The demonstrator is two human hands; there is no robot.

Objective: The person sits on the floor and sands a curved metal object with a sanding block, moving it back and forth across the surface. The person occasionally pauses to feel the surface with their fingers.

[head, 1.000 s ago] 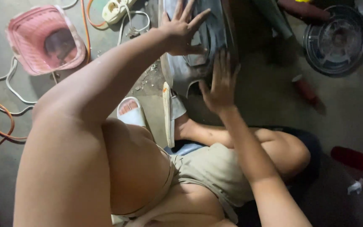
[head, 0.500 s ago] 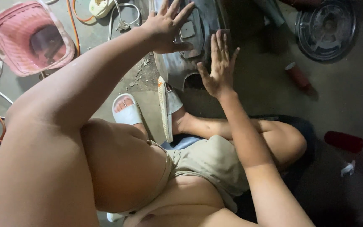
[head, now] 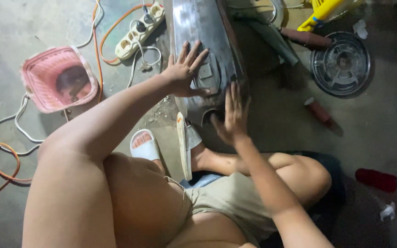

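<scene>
A: Item one, the grey metal housing [head: 207, 55]. Where does it lie?

B: On the concrete floor [head: 263, 115], upright-ish, running from the top edge down to the person's feet. Left hand [head: 184, 71] lies flat on its face, fingers spread wide, palm against the panel beside a small square fitting. Right hand [head: 232, 117] is at the housing's lower right edge, fingers straight and close together, palm toward the metal; contact looks likely, though I cannot tell for certain.

A: Neither hand grips anything?

B: Neither. Both are open.

A: Items about the housing?

B: Left of it, a white power strip [head: 138, 32] with an orange cable [head: 111, 32]; further left, a pink basket [head: 58, 78]. Right of it, a round metal grille [head: 341, 64] and a yellow tool [head: 322, 11]. Below it, a white sandal [head: 145, 147]. Well to its lower right, a red-handled tool [head: 377, 180].
</scene>
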